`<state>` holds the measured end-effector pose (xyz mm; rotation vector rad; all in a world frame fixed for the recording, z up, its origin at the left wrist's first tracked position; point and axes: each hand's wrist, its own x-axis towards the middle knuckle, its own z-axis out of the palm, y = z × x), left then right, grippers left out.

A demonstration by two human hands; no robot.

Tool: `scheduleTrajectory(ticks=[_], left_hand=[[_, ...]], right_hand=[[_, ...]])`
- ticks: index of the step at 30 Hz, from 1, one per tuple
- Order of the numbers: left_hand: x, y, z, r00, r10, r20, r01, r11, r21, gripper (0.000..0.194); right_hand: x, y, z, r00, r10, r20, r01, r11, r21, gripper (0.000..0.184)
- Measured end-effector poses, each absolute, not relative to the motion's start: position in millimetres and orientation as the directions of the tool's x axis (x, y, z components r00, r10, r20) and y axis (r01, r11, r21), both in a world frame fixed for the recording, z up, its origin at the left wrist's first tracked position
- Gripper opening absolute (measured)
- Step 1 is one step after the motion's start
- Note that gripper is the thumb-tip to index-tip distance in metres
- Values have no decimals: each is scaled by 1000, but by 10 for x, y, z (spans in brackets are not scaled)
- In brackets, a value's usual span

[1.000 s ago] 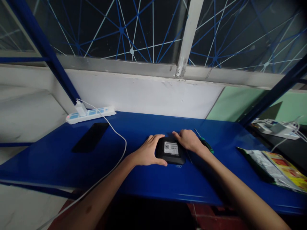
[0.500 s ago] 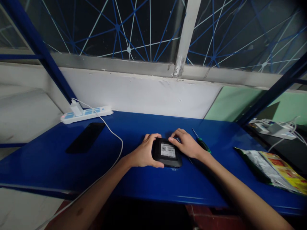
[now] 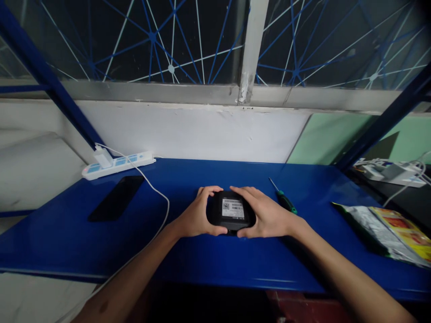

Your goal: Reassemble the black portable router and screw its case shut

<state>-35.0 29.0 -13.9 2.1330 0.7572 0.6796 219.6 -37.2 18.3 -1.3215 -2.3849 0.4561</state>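
Observation:
A black box-shaped device with rounded corners and a white printed label on its upper face is between my hands, over the blue table. My left hand grips its left side, fingers at the far edge and thumb at the near edge. On the opposite side my right hand holds it in the same way. A screwdriver with a green and black handle lies to the right, beyond my right wrist. The device's underside is hidden.
On the blue table, a black phone-like slab lies at left. Behind it is a white power strip with a charger, whose white cable runs past my left arm. A shiny packet lies at right.
My right hand has moved from the device's far right corner to wrap its right side, thumb now at the near edge. The device looks slightly tilted compared with before. The view has shifted a little.

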Motion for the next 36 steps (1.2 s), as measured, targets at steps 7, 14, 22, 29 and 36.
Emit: scheduleTrajectory(ticks=[7,14,22,29,36], left_hand=[[-333,294,-233,705,681,197,326,-558,763,133],[-289,311,-184,776,626,74,458,-640,616,139],[-544,372,193,733,669,-122,629,-598,496,136],[-994,491,360,640,737,-217,728,-492,477,129],[-1346,574,354,617,746,-249,752,-467,464,128]], right_hand=[[2385,-252,203,-391,886,248,742,463,-484,119],[2647,-117,152,-266,918,295,783,384,-489,119],[2640,-112,124,-271,920,282,785,381,-489,120],[2582,-158,163,-293,917,272,796,391,-461,113],[2551,-173,182,-309,907,288,790,413,-453,110]])
